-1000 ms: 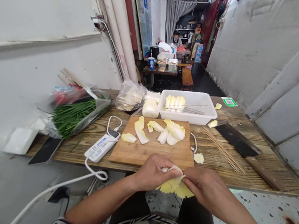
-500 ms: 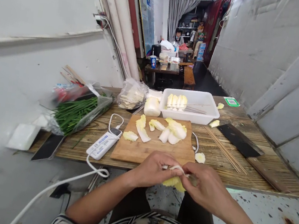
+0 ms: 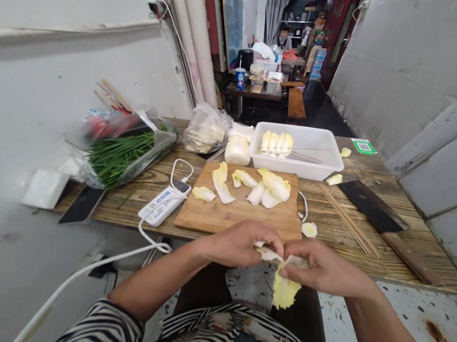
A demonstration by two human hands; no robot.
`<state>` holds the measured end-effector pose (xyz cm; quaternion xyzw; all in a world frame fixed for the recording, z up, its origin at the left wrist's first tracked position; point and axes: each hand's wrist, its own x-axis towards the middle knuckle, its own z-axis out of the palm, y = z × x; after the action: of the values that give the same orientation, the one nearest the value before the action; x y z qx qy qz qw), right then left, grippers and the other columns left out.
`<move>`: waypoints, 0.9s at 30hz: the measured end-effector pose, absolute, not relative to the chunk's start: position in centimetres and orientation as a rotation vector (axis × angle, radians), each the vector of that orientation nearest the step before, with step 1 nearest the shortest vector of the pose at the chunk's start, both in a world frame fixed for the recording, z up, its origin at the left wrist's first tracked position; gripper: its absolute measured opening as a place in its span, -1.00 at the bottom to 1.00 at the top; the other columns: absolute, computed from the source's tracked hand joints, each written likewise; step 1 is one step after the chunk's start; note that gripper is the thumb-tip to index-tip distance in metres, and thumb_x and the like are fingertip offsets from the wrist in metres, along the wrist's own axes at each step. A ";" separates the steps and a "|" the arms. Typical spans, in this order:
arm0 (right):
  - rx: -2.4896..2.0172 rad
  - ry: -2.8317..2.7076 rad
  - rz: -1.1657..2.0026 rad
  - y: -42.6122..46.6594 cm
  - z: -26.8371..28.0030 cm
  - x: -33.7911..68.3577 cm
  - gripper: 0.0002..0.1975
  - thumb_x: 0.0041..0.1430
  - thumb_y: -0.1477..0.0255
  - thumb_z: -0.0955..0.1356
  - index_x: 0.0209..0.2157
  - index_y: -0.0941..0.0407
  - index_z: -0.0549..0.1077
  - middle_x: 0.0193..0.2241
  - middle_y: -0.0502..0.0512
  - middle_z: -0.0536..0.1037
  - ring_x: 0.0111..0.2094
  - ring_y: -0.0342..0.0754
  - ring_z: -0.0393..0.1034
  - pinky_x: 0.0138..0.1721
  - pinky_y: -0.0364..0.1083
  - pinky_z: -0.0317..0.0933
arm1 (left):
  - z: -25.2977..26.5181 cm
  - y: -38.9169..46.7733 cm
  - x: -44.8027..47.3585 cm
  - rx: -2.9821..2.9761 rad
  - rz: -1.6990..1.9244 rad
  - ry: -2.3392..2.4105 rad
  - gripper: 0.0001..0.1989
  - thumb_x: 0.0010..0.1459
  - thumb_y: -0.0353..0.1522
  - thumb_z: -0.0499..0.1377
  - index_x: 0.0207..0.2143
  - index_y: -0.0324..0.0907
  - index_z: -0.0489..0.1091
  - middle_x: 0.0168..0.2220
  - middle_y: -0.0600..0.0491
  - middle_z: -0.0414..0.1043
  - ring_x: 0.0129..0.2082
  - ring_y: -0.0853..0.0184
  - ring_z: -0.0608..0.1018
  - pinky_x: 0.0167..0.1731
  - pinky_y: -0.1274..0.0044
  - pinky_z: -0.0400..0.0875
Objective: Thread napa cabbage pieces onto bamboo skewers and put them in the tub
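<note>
Pale cabbage leaf pieces are pinched in both hands just off the table's front edge. My left hand (image 3: 245,245) is closed on a white stem piece. Between the fingers of my right hand (image 3: 317,266) is a cabbage leaf (image 3: 285,291), its yellow frilly end hanging down. The two hands nearly touch; whether a skewer runs through the pieces I cannot tell. Beyond them on the wooden cutting board (image 3: 238,219) lie several loose cabbage leaves (image 3: 271,189). A white plastic tub (image 3: 328,172) behind the board holds a row of skewered cabbage pieces (image 3: 277,143).
Bamboo skewers (image 3: 346,217) and a cleaver (image 3: 374,206) lie at the right. At the left are a power bank (image 3: 165,202) with a cable and bagged green chives (image 3: 120,157). A cabbage head (image 3: 238,149) stands beside the tub. A person (image 3: 283,38) sits far back.
My hands have turned and drawn slightly apart. The yellow leaf end now hangs lower under my right hand, and more of the white stem shows. The camera view has tilted down a little.
</note>
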<state>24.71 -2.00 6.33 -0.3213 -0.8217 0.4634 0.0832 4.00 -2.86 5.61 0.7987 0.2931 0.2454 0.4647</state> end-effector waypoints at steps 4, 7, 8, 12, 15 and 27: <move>-1.024 -2.389 1.353 -1.9 5.6 24.6 -0.73 0.15 0.26 0.29 -0.49 0.14 0.42 -0.65 -0.13 0.27 -0.61 -0.23 0.12 -0.61 -0.23 0.01 | 5.4 -3.4 4.5 2.023 0.717 0.923 -0.84 0.00 -0.53 0.13 -0.34 -0.24 0.45 -0.38 0.06 0.47 -0.38 0.42 0.45 -0.33 0.61 0.29; -1.148 -2.303 1.119 -2.5 5.0 24.4 -0.80 0.18 0.32 0.28 -0.41 0.13 0.44 -0.52 -0.04 0.43 -0.48 -0.16 0.27 -0.46 -0.18 0.12 | 5.0 -3.9 4.9 1.973 0.786 1.082 -0.84 -0.01 -0.52 0.12 -0.35 -0.26 0.45 -0.41 0.06 0.46 -0.40 0.41 0.44 -0.36 0.61 0.29; -1.178 -2.281 1.032 -2.7 4.9 24.4 -0.83 0.18 0.34 0.28 -0.37 0.13 0.44 -0.46 -0.01 0.47 -0.42 -0.12 0.31 -0.39 -0.15 0.14 | 4.9 -4.0 4.9 1.955 0.793 1.106 -0.84 -0.01 -0.52 0.11 -0.35 -0.27 0.46 -0.42 0.06 0.46 -0.41 0.41 0.44 -0.38 0.62 0.28; -1.167 -2.291 0.821 -3.6 4.5 24.2 -0.87 0.17 0.41 0.28 -0.28 0.12 0.43 -0.33 0.08 0.51 -0.29 -0.04 0.37 -0.25 -0.07 0.15 | 4.4 -4.2 4.8 1.907 0.798 1.091 -0.84 0.05 -0.48 0.10 -0.35 -0.27 0.48 -0.46 0.08 0.44 -0.47 0.46 0.40 -0.44 0.65 0.24; -1.099 -2.337 0.787 -4.2 4.2 24.2 -0.86 0.18 0.46 0.26 -0.25 0.10 0.43 -0.31 0.08 0.52 -0.26 -0.03 0.38 -0.25 -0.07 0.17 | 4.2 -4.4 4.5 1.919 0.805 1.056 -0.84 0.06 -0.46 0.11 -0.35 -0.27 0.48 -0.46 0.08 0.44 -0.49 0.47 0.38 -0.45 0.66 0.21; -1.163 -2.283 1.033 -4.4 4.4 25.9 -0.56 0.13 0.25 0.34 0.04 0.06 0.35 -0.04 0.14 0.46 -0.07 0.01 0.36 -0.05 -0.01 0.22 | 3.7 -4.5 3.8 1.570 0.760 1.058 -0.78 0.04 -0.34 0.18 -0.35 -0.33 0.51 -0.54 0.10 0.38 -0.56 0.50 0.29 -0.54 0.67 0.15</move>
<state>25.90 -4.44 4.40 -0.4135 -0.8117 0.3671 0.1883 3.76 -4.46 3.65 0.6558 0.4418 0.3175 0.5234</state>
